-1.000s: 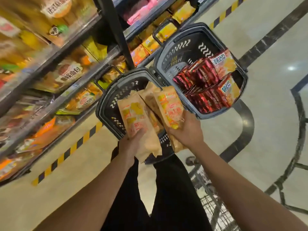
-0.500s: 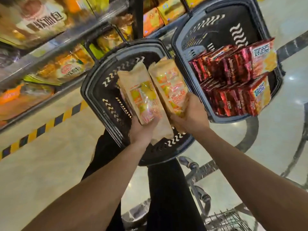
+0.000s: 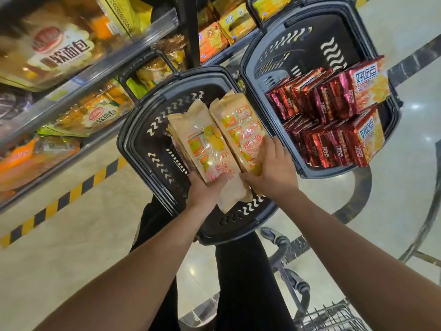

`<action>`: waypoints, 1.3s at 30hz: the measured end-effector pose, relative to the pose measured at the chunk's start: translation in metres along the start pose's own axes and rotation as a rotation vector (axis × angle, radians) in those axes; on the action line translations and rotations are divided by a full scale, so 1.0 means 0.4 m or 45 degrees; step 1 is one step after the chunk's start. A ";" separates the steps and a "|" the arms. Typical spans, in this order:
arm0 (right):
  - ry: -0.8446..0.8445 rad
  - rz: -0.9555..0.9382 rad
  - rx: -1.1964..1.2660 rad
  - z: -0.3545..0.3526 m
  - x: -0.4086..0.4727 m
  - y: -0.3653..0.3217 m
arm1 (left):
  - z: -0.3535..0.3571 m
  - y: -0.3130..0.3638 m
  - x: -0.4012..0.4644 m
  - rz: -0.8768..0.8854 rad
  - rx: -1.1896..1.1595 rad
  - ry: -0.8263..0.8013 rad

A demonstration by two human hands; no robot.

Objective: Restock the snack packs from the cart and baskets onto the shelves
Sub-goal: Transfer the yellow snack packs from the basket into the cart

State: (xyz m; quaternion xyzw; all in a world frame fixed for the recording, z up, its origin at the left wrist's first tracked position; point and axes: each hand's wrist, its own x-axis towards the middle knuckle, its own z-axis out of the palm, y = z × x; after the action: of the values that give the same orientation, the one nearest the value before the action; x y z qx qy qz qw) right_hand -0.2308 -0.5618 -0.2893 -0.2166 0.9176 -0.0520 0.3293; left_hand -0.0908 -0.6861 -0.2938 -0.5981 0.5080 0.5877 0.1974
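Note:
Two tan paper snack packs with orange print are held over the near black basket (image 3: 140, 149). My left hand (image 3: 205, 189) grips the left tan pack (image 3: 202, 144) at its lower end, and more packs seem stacked behind it. My right hand (image 3: 272, 168) grips the right tan pack (image 3: 238, 125) from its right side. The far black basket (image 3: 262, 51) holds several red snack packs (image 3: 334, 120) stacked on edge. The shelves (image 3: 90, 70) run along the left, stocked with bread and biscuit packs.
A yellow-and-black floor strip (image 3: 71, 194) runs along the shelf base. A wire cart (image 3: 334, 316) shows at the bottom right, its handle (image 3: 284, 254) beside my dark trousers. A black shelf post (image 3: 191, 32) stands behind the near basket. Glossy tile floor lies to the right.
The view has tipped further down and closer to the baskets. Both hands have kept hold of the tan packs, now lower over the near basket and held closer together.

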 end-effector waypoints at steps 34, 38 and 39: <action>0.545 0.180 0.047 -0.331 -0.728 -0.495 | -0.567 0.249 -0.599 1.244 1.657 0.217; 0.608 0.259 0.071 -0.344 -0.813 -0.507 | -0.577 0.248 -0.668 1.322 1.682 0.219; 0.606 0.280 0.068 -0.347 -0.832 -0.505 | -0.578 0.240 -0.683 1.371 1.658 0.222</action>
State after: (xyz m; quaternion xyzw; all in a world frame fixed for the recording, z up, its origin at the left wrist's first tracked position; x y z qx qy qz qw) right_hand -0.0149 -0.6067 0.0604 -0.0885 0.9855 -0.0896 0.1135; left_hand 0.0012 -0.8153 0.0413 -0.0850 0.9736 0.1437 0.1557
